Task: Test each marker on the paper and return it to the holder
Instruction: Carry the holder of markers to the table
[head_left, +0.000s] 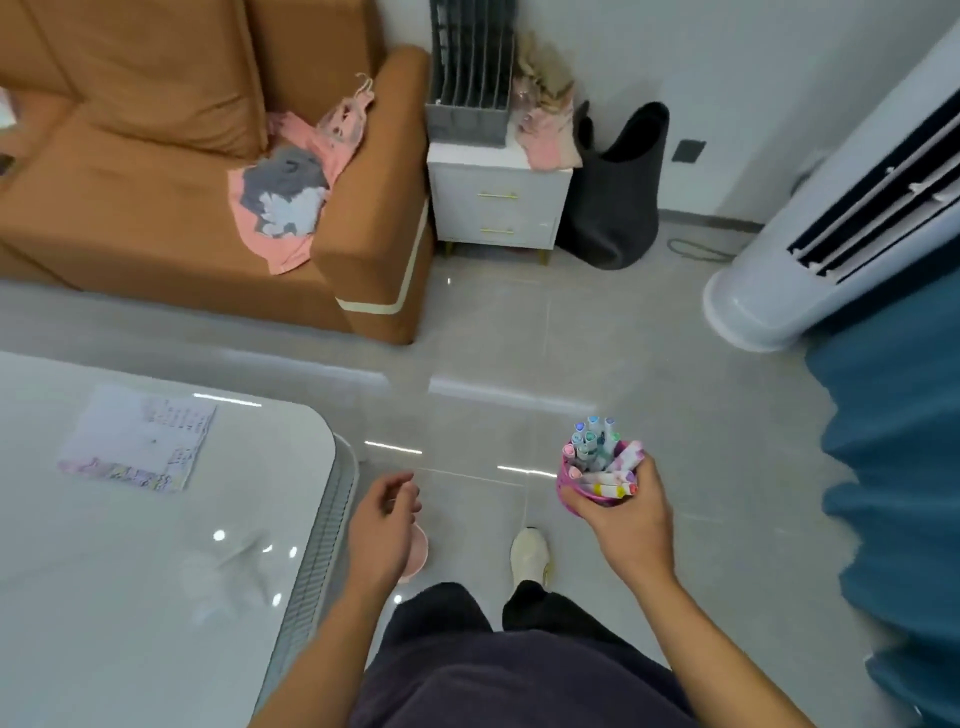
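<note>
While right hand (626, 512) grips pink holder (570, 486) of markers (597, 452), left hand (384, 525) loosely curled, holding nothing: set holder upright beside paper (137, 439) on table (104, 597) first.

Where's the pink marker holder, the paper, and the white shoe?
pink marker holder (565, 486), head view, on its pink left wall.
paper (137, 439), head view, middle of the sheet.
white shoe (530, 553), head view, top of the shoe.
</note>
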